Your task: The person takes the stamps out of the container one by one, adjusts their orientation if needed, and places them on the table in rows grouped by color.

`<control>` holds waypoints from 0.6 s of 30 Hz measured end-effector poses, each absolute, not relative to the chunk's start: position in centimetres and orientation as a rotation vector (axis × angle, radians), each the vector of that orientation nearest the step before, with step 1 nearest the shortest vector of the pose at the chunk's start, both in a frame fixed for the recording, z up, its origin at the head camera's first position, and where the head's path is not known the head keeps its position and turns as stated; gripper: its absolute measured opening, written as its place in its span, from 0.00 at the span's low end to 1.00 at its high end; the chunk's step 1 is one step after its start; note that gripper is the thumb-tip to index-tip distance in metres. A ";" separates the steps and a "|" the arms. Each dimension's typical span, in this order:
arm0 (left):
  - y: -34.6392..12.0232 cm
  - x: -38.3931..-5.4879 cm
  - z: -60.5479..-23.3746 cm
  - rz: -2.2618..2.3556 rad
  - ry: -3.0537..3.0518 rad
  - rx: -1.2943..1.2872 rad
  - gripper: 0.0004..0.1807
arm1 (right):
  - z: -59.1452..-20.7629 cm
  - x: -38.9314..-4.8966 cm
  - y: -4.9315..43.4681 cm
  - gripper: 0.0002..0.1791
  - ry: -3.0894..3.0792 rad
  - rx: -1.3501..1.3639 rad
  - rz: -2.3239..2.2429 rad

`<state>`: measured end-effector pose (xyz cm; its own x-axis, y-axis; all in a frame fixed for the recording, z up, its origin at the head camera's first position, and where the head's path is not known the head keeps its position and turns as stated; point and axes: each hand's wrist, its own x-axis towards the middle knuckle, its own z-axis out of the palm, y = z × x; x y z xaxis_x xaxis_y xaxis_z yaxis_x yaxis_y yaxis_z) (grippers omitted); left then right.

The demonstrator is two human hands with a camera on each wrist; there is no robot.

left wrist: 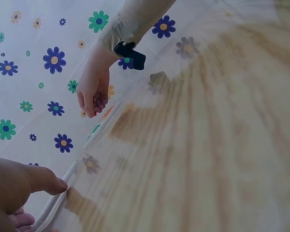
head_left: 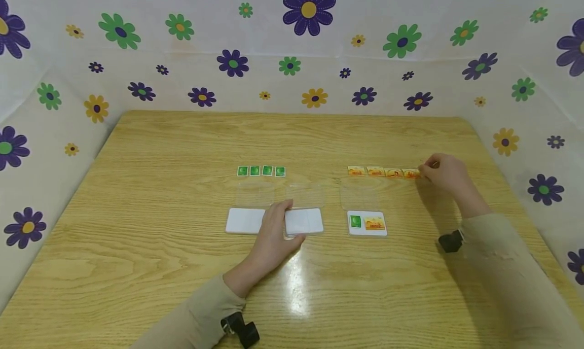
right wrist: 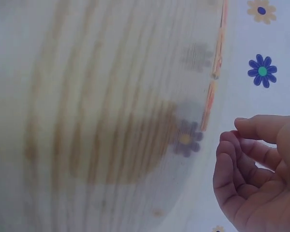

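My left hand (head_left: 271, 237) grips a stack of blank white cards (head_left: 304, 221) by its edges. The thumb is at its near edge, the fingers at its far side. Another white stack (head_left: 244, 221) lies left, partly covered by the hand. My right hand (head_left: 447, 175) hovers at the right end of a row of small orange picture pieces (head_left: 375, 171). In the right wrist view its fingers (right wrist: 225, 166) are curled, thumb tip against the index fingertip, nothing visible between them. Several small green squares (head_left: 255, 171) form a row at left.
A white card (head_left: 360, 233) bearing one green square and one orange picture lies at right. Behind the cards lie clear plastic pieces (head_left: 359, 197). The wooden table (head_left: 137, 227) is bordered by a flower-patterned cloth (head_left: 201, 24).
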<state>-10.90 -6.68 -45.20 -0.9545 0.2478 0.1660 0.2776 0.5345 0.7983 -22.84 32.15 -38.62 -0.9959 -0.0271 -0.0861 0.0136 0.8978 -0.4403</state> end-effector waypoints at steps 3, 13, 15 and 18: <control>-6.6 -10.9 -45.1 -1.421 -2.723 -0.466 0.40 | -38.5 -22.5 31.9 0.18 2.976 -0.020 -0.695; -6.3 -10.8 -44.5 -1.411 -2.717 -0.450 0.41 | -38.2 -21.1 29.6 0.16 2.980 -0.089 -0.763; -6.1 -10.7 -44.3 -1.423 -2.711 -0.444 0.42 | -38.1 -20.9 29.2 0.15 2.976 -0.126 -0.777; -5.8 -10.7 -43.8 -1.431 -2.689 -0.465 0.42 | -38.1 -20.5 28.5 0.14 2.956 -0.199 -0.802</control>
<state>-10.74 -5.81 -43.81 -0.9527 0.2351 0.1924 0.2909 0.5234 0.8009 -20.53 28.50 -38.14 -0.9890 -0.1437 -0.0355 -0.1060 0.8552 -0.5074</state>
